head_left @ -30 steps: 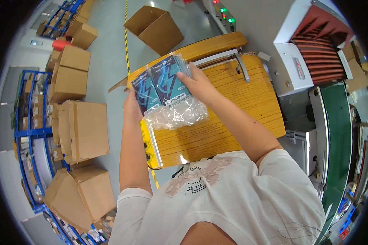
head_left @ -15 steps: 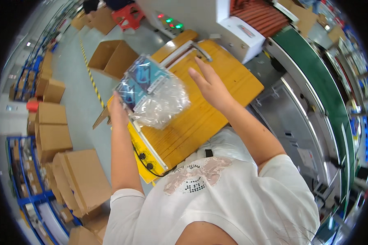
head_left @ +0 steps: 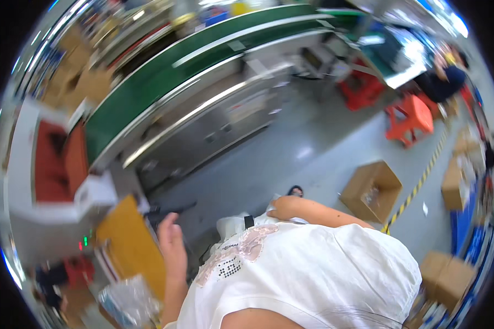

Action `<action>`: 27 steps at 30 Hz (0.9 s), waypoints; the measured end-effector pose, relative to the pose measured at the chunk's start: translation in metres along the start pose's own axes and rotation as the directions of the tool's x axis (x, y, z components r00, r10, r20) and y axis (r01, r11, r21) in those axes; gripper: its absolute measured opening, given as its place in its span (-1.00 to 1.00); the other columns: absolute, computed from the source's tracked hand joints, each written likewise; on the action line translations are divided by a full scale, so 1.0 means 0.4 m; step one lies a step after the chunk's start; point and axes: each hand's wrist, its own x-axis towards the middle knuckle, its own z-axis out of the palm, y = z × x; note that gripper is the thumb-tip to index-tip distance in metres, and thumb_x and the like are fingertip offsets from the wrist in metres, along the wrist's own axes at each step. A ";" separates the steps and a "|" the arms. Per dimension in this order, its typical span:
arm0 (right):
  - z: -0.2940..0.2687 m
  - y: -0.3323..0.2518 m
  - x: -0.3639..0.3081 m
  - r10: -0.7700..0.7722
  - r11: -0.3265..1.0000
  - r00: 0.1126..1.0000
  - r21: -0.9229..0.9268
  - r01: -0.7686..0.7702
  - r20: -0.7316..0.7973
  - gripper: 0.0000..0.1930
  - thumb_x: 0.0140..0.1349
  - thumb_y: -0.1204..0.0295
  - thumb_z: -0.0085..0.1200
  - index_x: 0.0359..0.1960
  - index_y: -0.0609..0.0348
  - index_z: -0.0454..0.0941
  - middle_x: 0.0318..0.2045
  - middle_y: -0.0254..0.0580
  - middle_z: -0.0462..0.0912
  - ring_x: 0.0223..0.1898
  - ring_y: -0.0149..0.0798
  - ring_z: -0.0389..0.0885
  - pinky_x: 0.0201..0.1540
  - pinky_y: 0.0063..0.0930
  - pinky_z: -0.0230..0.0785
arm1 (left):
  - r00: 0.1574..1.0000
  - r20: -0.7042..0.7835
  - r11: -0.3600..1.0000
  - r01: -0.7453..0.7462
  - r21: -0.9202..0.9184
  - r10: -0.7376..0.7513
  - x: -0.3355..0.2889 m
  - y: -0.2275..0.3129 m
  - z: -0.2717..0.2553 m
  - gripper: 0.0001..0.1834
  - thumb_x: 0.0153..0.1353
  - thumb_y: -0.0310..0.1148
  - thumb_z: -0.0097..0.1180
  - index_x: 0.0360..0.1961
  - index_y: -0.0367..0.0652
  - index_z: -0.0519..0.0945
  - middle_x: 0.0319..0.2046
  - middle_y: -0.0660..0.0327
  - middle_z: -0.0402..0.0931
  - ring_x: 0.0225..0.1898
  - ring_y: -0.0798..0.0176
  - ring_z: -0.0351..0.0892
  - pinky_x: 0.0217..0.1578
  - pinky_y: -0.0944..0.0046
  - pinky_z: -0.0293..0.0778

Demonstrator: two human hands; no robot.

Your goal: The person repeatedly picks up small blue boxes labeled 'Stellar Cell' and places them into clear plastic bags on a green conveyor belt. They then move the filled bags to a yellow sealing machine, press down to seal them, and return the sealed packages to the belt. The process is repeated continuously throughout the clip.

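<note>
My left hand (head_left: 173, 245) is raised beside the yellow wooden table (head_left: 134, 241), fingers stretched out and somewhat blurred, with nothing in it. A clear plastic bag with blue printed packaging (head_left: 129, 300) lies at the table's near end, behind my left forearm and apart from the hand. My right hand (head_left: 280, 209) is low at my waist against pale clothing; its fingers are mostly hidden.
A long green conveyor (head_left: 142, 90) runs above a metal cabinet (head_left: 219, 131). On the floor to the right stand an open cardboard box (head_left: 372, 192) and a red stool (head_left: 409, 119). A seated person (head_left: 447, 79) is at the far right.
My view has swung to the right, so the table and bag now show at the lower left. My left hand has come away from the bag; my right hand has dropped to my waist.
</note>
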 end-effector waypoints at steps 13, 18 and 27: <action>-0.074 0.664 -0.438 0.774 0.275 0.426 0.854 0.441 -0.469 -0.24 0.18 -0.12 -0.02 0.22 0.27 0.24 0.16 0.18 0.33 0.21 0.04 0.28 0.20 -0.17 0.16 | 0.420 0.907 0.997 0.062 -0.051 0.020 0.251 0.468 0.874 -0.24 0.32 0.23 -0.36 0.26 -0.22 0.24 0.19 0.00 0.27 0.27 0.09 0.19 0.19 0.05 0.17; -0.240 0.874 -0.521 0.890 0.095 0.205 0.605 0.790 -0.408 -0.14 0.14 -0.19 -0.02 0.29 0.21 0.10 0.24 0.12 0.19 0.31 -0.04 0.10 0.20 -0.10 0.08 | 0.315 0.949 0.973 0.215 -0.079 0.007 0.368 0.592 1.112 -0.16 0.28 0.29 -0.37 0.29 -0.22 0.16 0.22 -0.06 0.20 0.29 0.01 0.15 0.20 0.01 0.17; -0.670 1.289 -0.667 0.945 0.090 0.001 0.262 0.961 -0.328 -0.06 0.09 -0.18 0.04 0.33 0.23 0.01 0.29 0.19 0.06 0.32 0.07 0.04 0.20 -0.03 0.06 | 0.136 0.985 0.933 0.330 -0.145 0.105 0.507 1.024 1.435 -0.14 0.28 0.30 -0.37 0.33 -0.22 0.06 0.27 0.01 0.05 0.30 -0.04 0.07 0.21 -0.03 0.16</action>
